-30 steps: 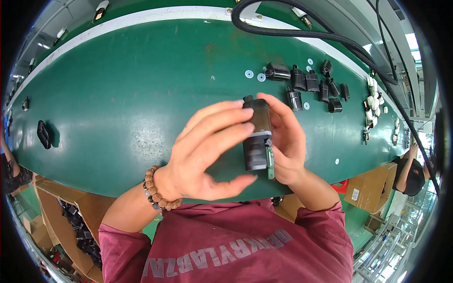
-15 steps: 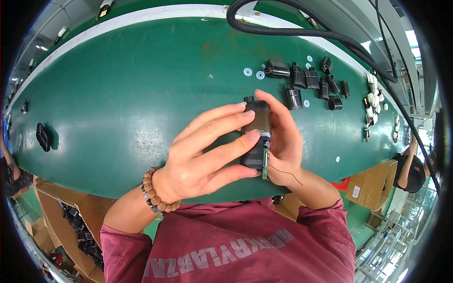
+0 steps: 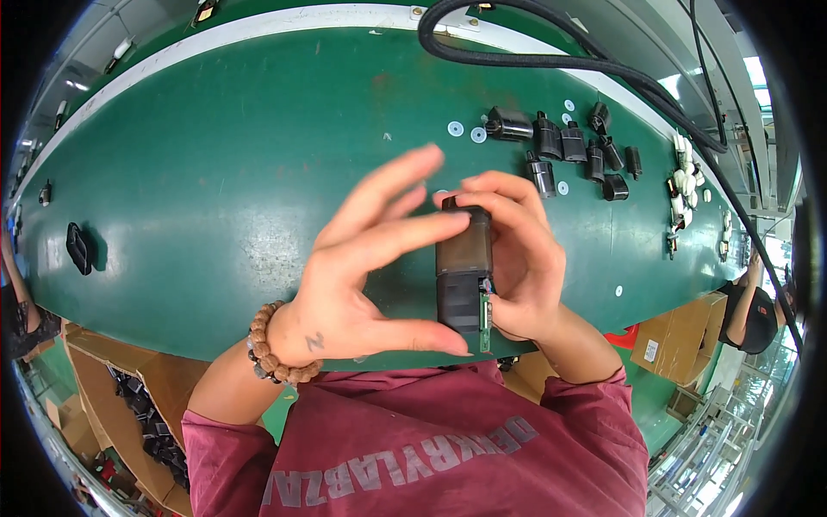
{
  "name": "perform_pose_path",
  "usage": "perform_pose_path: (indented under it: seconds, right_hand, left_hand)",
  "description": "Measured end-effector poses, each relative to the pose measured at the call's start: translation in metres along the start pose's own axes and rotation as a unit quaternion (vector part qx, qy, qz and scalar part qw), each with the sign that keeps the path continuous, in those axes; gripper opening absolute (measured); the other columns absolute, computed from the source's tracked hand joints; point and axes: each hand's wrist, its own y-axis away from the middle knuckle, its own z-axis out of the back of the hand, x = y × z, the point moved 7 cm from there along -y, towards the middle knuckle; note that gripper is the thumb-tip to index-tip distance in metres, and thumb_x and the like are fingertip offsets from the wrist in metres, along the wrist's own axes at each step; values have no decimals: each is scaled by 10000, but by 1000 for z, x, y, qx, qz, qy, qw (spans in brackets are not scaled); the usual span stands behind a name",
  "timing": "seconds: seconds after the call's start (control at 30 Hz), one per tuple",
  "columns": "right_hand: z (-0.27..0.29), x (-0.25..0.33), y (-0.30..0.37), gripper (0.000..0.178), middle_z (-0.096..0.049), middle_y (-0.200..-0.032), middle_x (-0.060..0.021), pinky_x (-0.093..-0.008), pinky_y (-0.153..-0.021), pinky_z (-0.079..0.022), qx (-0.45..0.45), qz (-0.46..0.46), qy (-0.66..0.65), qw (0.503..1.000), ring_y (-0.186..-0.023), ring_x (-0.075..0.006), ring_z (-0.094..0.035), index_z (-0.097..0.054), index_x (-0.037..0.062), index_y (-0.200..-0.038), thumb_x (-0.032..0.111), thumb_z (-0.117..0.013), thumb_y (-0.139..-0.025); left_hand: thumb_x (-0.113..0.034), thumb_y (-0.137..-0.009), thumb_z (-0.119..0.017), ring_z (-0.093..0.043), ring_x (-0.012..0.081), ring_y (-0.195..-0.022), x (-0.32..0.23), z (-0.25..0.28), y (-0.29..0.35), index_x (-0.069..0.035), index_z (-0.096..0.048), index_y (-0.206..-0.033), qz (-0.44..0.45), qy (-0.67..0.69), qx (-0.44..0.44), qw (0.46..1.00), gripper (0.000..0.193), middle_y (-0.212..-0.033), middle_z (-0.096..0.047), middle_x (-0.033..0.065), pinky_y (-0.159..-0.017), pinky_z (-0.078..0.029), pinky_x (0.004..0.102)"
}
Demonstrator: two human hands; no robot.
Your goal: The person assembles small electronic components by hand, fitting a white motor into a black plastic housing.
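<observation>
Upright over the near middle of the table is a black box-shaped device [image 3: 463, 293] with a smoky see-through upper part and a short mouthpiece-like top. A narrow green circuit board [image 3: 485, 323] stands out along its right side. My right hand [image 3: 530, 267] is wrapped round the device's right side, its upper fingers bent over the top. My left hand [image 3: 357, 267] spans it from the left, forefinger at the upper end and thumb at the lower end. The other left fingers are lifted away, slightly blurred.
Several black caps or housings [image 3: 547, 136] lie at the far right, with small pale round discs [image 3: 456, 128] among them. White parts [image 3: 683, 181] are piled beyond. A lone black shell [image 3: 79, 249] lies left. A black cable [image 3: 551, 59] hangs above; cardboard boxes [image 3: 676, 340] stand below the table.
My left middle fingers have lifted off the device, and the thumb has slid down to its lower end. My right fingers have bent over its top. The device sits slightly nearer me.
</observation>
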Motion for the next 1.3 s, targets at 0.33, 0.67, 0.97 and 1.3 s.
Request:
perform_pose_path:
  seconds: [0.33, 0.67, 0.97, 1.3]
  right_hand:
    - [2, 0, 6, 632, -411, -1249, -148, -351, -975, -486, 16, 4, -27, 1000, -1162, -232, -510, -466, -73, -1308, -9, -740, -743]
    - [4, -1, -1, 620, -390, -1288, -149, -356, -979, -486, 20, 10, -27, 999, -1197, -242, -495, -449, -74, -1321, -45, -706, -757]
    - [-9, -11, 9, 633, -379, -1318, -154, -357, -931, -492, -4, -85, -236, 968, -1154, -230, -515, -352, -73, -1349, -63, -658, -795]
    - [2, 4, 6, 572, -478, -1194, -164, -329, -846, -514, 36, 32, -11, 999, -1033, -238, -570, -395, -111, -1314, -12, -605, -791]
  left_hand:
    - [-178, -627, -886, -490, 373, -1270, 1, -7, 6, 19, -589, -1251, -23, 9, 59, 998, 719, -1366, -497, 231, -1031, -432, 439]
    - [-188, -635, -880, -478, 382, -1278, 5, -8, 3, 20, -590, -1245, -12, -5, 50, 999, 707, -1362, -503, 222, -1046, -420, 449]
    - [-240, -607, -891, -503, 392, -1249, -6, -3, 2, 21, -597, -1223, -62, -42, 9, 997, 731, -1312, -549, 214, -1035, -426, 463]
    - [-270, -639, -864, -530, 416, -1213, -16, -6, 5, 43, -597, -1204, -85, -80, 10, 993, 699, -1275, -565, 247, -1024, -417, 517]
